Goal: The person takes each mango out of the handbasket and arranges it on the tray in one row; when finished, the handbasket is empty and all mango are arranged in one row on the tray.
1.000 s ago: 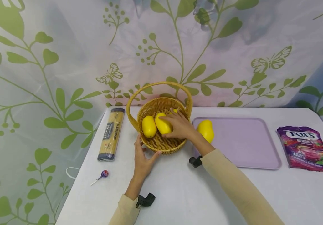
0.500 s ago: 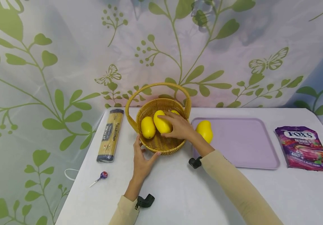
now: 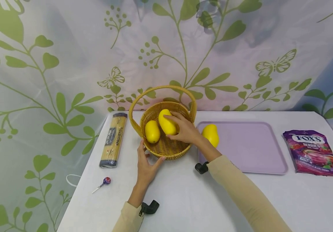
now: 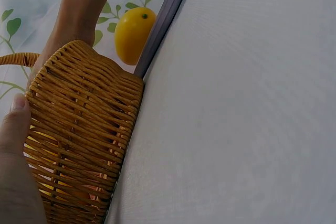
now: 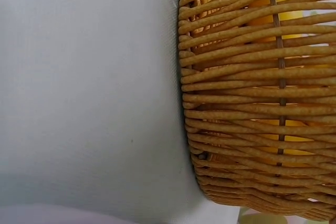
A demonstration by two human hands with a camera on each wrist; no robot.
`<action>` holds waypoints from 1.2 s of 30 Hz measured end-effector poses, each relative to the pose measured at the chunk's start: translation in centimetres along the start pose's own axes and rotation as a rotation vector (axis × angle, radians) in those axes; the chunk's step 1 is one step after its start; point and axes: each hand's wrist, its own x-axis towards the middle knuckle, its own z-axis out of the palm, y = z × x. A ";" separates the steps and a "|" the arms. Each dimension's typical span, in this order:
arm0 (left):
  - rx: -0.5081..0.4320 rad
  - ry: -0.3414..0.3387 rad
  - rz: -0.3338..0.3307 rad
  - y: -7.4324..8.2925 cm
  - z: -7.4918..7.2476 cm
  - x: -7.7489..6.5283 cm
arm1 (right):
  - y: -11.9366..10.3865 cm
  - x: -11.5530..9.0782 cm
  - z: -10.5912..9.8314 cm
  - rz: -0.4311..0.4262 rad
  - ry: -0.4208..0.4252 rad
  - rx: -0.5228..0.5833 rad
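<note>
My right hand [image 3: 184,129] reaches into the yellow-brown wicker basket [image 3: 169,151] and holds a yellow mango [image 3: 166,120] by its right side. Another mango [image 3: 152,132] lies left of it in the basket. With thumb and fingers spread around the outside, my left hand [image 3: 146,167] grips the basket's front left. The left wrist view shows the thumb [image 4: 16,114] against the woven wall [image 4: 84,108]. A third mango [image 3: 211,135] sits on the left edge of the lilac tray [image 3: 250,145]. In the right wrist view, the basket's weave hides most of the yellow fruit; the hand is out of sight.
A spaghetti pack [image 3: 114,140] lies left of the basket, with a lollipop [image 3: 102,183] in front of it. A purple Fox's candy bag [image 3: 313,153] lies right of the tray. The basket's tall arched handle [image 3: 166,87] rises near the patterned backdrop.
My right hand has shifted the held mango slightly up and back, tilting it. The yellow fruit behind the hand is now hidden. My left hand stays at the basket.
</note>
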 end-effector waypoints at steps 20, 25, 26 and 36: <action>0.003 0.003 -0.018 0.4 0.0 -0.1 | -1.4 -0.3 -0.7 -0.047 -0.044 0.029; -0.003 0.006 -0.015 0.5 0.0 -0.2 | -2.0 -0.7 -1.3 -0.070 -0.038 0.005; -0.002 0.007 -0.015 0.5 0.0 -0.2 | -2.1 -0.9 -1.4 -0.080 -0.034 -0.002; 0.015 0.014 0.022 0.3 0.0 -0.2 | -3.5 -4.2 -4.1 -0.141 0.021 -0.040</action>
